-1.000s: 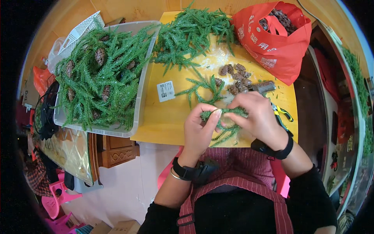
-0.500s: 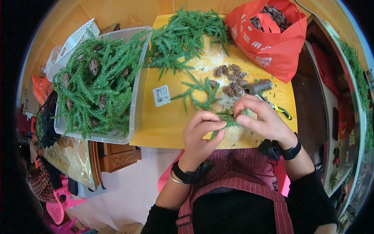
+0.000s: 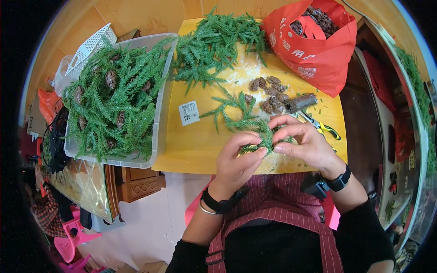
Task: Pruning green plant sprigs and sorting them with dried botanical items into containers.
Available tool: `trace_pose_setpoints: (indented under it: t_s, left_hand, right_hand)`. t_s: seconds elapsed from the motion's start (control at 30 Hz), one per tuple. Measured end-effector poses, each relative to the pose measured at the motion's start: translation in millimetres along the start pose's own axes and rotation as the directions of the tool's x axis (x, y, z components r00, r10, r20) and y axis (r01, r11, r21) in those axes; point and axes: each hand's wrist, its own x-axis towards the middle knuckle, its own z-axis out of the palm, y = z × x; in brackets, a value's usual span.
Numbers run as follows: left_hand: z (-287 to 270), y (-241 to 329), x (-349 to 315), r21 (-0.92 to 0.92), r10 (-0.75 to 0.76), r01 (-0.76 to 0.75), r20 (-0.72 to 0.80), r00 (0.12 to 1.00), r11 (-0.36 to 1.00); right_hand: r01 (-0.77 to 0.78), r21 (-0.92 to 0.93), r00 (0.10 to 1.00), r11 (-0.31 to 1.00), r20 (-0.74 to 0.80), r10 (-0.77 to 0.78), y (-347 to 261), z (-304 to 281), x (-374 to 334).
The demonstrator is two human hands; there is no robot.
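Observation:
A green artificial pine sprig (image 3: 264, 135) is pinched between both my hands at the near side of the yellow board. My left hand (image 3: 240, 157) has thumb and fingertips closed on its lower left part. With thumb and index finger, my right hand (image 3: 306, 143) grips the sprig from the right. Just beyond my hands lies another branching sprig (image 3: 225, 109). Several brown pine cones (image 3: 275, 93) rest in a loose group behind my right hand. Pliers with yellow-and-black handles (image 3: 321, 126) and a dark brown cylinder (image 3: 301, 103) lie beside that hand.
On the left stands a translucent bin (image 3: 160, 104) full of green sprigs with pine cones. A heap of loose sprigs (image 3: 218, 43) covers the board's far edge. The red bag (image 3: 314, 59) at far right holds more cones. A white label card (image 3: 189, 113) lies on the yellow board (image 3: 182, 145).
The held sprig has turned upright and shows more between my fingers. My right hand's fingers have shifted their grip, and more of the pliers shows. My left hand stays nearly in place.

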Motion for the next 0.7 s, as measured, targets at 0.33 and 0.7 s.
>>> trace_pose_setpoints:
  t_s: [0.33, 0.7]
  left_hand:
    - [1, 1, 0, 0.026, 0.007, -0.007, 0.008, 1.000, 1.000]
    - [8, 10, -3, 0.033, -0.124, 0.125, -0.024, 0.992, 0.992]
  right_hand:
    - [-0.046, 0.153, 0.994, 0.987, -0.095, 0.061, 6, 9, -4]
    - [0.144, -0.130, 0.980, 0.981, -0.120, -0.160, 13, 7, -3]
